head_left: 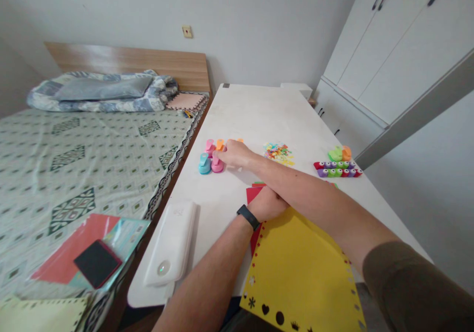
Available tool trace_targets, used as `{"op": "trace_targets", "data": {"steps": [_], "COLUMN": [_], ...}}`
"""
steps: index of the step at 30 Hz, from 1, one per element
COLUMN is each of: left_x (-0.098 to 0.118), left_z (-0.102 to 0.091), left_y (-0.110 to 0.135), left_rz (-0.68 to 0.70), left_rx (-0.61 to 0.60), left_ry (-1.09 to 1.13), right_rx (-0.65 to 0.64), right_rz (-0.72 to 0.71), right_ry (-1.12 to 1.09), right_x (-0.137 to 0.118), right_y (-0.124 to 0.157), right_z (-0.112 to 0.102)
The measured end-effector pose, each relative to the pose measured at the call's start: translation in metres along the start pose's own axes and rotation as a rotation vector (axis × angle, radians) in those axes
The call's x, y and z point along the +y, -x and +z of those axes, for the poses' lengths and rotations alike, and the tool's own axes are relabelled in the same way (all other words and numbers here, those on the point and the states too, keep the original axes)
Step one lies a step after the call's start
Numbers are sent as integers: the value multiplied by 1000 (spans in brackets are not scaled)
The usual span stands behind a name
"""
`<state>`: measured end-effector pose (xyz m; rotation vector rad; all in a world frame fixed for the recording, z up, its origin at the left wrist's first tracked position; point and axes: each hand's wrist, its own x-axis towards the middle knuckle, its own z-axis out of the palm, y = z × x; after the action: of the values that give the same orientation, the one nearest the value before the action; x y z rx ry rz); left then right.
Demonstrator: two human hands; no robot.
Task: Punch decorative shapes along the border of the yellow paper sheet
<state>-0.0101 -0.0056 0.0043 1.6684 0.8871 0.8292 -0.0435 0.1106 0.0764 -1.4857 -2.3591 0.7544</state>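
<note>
My right hand (236,154) reaches across to the left over my left wrist. Its fingers are curled, with the tips at a pink craft punch (217,164). Close around it stand a teal punch (204,164), another pink punch (210,146) and an orange punch (219,145). A further orange punch (240,140) shows partly behind the hand. My left hand (267,204), with a dark wristband, rests at the top of a yellow sheet of paper (299,272). My right forearm hides its fingers. Punched shapes line the yellow sheet's edges, and red paper (253,193) lies beneath.
Colourful paper cutouts (278,152) lie mid-table. Small purple, green and red punches (337,169) stand in rows at right, with green and orange ones (339,153) behind. A white power bank (172,243) lies front left. On the bed beside are a phone (98,263) and packaged paper (79,245).
</note>
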Motion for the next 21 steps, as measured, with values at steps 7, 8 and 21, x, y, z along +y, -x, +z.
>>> {"op": "trace_targets", "data": {"steps": [7, 8, 21], "left_x": [10, 10, 5], "left_z": [-4, -5, -4], "left_y": [7, 7, 3], "left_rz": [-151, -165, -258], "left_rx": [-88, -86, -76], "left_ry": [-32, -23, 59], "right_rx": [301, 330, 252], "right_rz": [-54, -28, 558], "right_ry": [73, 116, 599], "right_x": [60, 79, 328], "right_y": [29, 31, 90], "right_z": [-75, -88, -185]}}
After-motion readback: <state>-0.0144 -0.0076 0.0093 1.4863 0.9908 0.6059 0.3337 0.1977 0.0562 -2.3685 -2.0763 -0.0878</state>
